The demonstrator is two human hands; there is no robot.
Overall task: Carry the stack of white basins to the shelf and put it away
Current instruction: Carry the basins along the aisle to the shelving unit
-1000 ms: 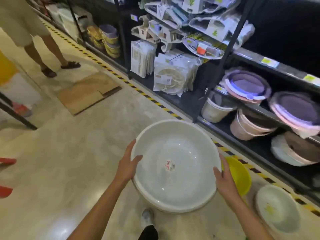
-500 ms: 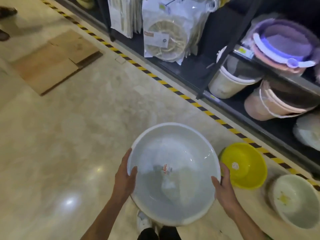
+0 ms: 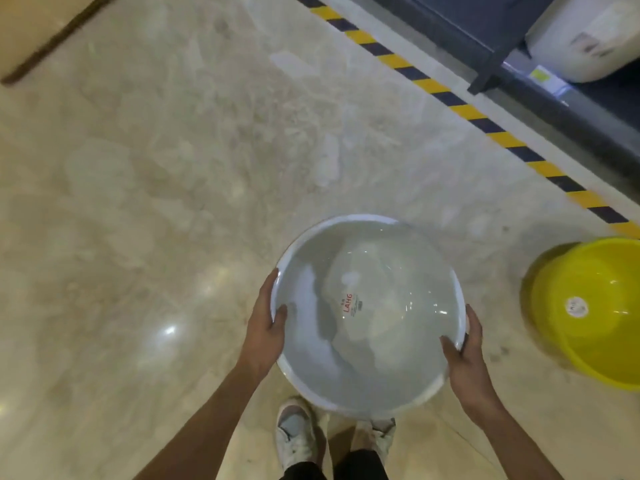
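Note:
I hold the stack of white basins point(image 3: 377, 372) in front of my body, above my shoes. Only the top basin's inside shows, with a small red-lettered label at its middle. My left hand point(image 3: 265, 327) grips the left rim, thumb inside the bowl. My right hand point(image 3: 465, 355) grips the right rim the same way. The dark shelf point(image 3: 568, 109) runs along the upper right, its lowest board just above the floor, well apart from the stack.
A yellow basin point(image 3: 595, 344) lies on the floor at the right. A pale bucket point(image 3: 588, 36) stands on the lowest shelf board. Yellow-black tape point(image 3: 464, 112) marks the floor along the shelf. A flat wooden board point(image 3: 31, 29) lies at the upper left.
My view has tilted steeply down: the upper shelves, the hanging goods and the second white basin on the floor have left the picture. Both hands still hold the stack by its rim.

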